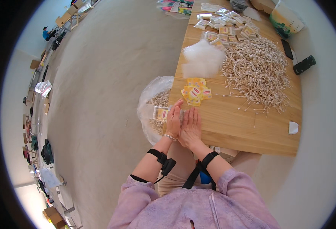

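A clear packet of cotton swabs with a yellow card (160,114) sticks out past the table's left edge, over a bag on the floor side. My left hand (172,121) lies across the packet's middle and grips it, its fingers close together. Beside it, my right hand (191,129) rests flat at the packet's other end, fingers stretched forward. The undersides of both hands are hidden. Just beyond my fingertips is a loose pile of yellow cards (195,92). A stack of clear plastic sleeves (202,59) lies farther back.
A large heap of loose cotton swabs (255,72) covers the table's right part. Filled packets (227,28) lie at the far end. A black phone (287,49) and a black cylinder (304,65) are by the wall. The clear bag (144,97) below holds more swabs.
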A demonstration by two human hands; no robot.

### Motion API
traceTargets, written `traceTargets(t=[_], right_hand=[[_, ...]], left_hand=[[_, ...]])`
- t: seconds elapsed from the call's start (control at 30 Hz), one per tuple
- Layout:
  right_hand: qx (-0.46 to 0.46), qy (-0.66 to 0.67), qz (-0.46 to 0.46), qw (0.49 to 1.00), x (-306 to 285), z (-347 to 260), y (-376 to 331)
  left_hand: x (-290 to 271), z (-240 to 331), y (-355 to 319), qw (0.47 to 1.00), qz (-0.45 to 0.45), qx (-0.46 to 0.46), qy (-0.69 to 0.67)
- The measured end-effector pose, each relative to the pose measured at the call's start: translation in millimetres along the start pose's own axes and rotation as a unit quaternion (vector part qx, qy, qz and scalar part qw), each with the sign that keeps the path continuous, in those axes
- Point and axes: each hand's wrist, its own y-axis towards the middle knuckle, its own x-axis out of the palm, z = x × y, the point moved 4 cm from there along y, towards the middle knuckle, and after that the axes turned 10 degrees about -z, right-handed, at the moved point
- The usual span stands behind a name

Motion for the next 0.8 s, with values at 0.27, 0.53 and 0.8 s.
traceTargets(t=[0.27,0.53,0.8], right_hand=[[-0.01,0.008,-0.037,0.999,-0.3,-6.7,2.4],[-0.035,0.025,0.023,0.999,2.6,-18.0,6.8],[-0.037,0.018,0.012,0.999,1.5,-23.6,7.5]], left_hand=[[-22.9,23.6,-7.7,0.982,0.008,0.027,0.185],[-108.6,-24.9,3.3,0.957,0.057,-0.057,0.279],[-108.2,-55.1,1.8,0.974,-0.017,-0.169,-0.148]])
